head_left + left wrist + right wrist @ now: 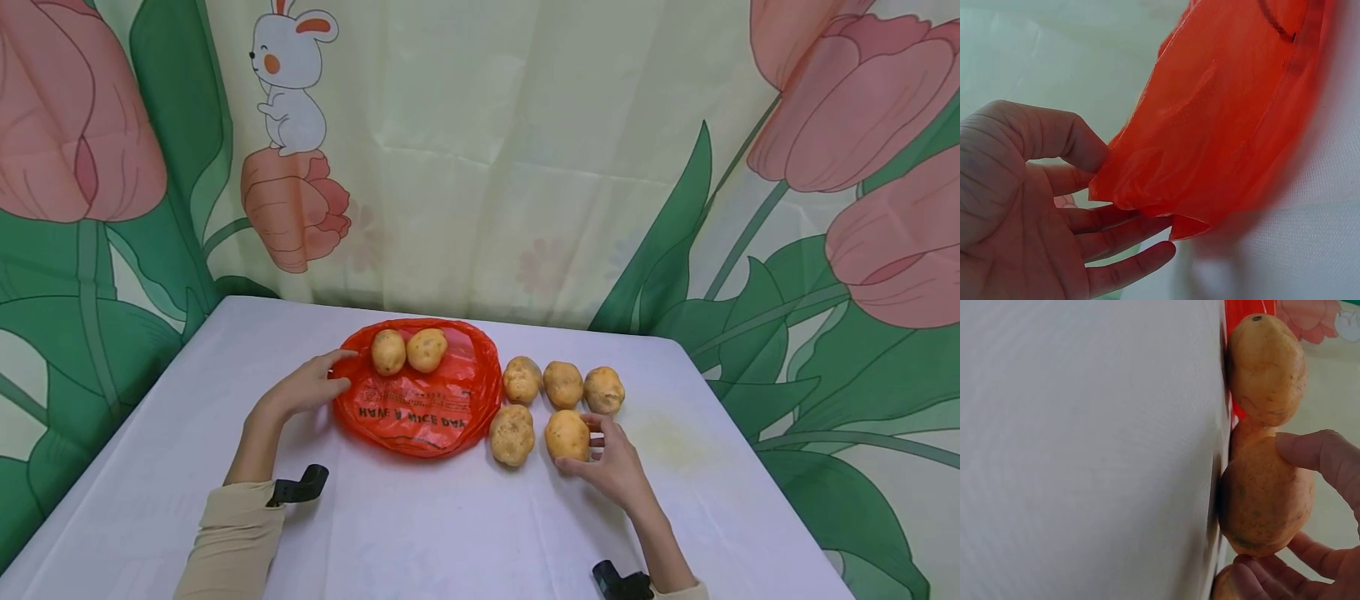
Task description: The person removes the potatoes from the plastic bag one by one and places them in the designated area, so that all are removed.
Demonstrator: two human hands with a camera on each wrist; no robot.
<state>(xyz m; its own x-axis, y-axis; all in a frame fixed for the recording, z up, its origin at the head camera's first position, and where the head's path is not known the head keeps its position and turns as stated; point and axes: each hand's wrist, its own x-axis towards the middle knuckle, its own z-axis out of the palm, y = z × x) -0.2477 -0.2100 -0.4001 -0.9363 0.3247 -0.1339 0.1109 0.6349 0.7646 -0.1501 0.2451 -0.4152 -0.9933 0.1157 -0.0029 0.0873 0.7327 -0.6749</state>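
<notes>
A red plastic bag (pixel 375 404) with printed lettering lies spread in a rounded shape, two potatoes (pixel 427 350) sitting on its far part. My left hand (pixel 303 387) is at the bag's left edge. In the left wrist view, its thumb (pixel 1082 147) and fingers pinch the red film (pixel 1210 156). To the right of the bag, my right hand (pixel 611 458) grips the near-right potato (pixel 567 435), thumb (pixel 1322 453) on one side and fingers on the other. Left of it lies another potato (pixel 512 435).
Three potatoes stand in a row behind: left (pixel 522 380), middle (pixel 562 384) and right (pixel 604 390). All rest on a white-covered table (pixel 420 533). Behind its far edge hangs a curtain (pixel 510 167) printed with tulips and a rabbit.
</notes>
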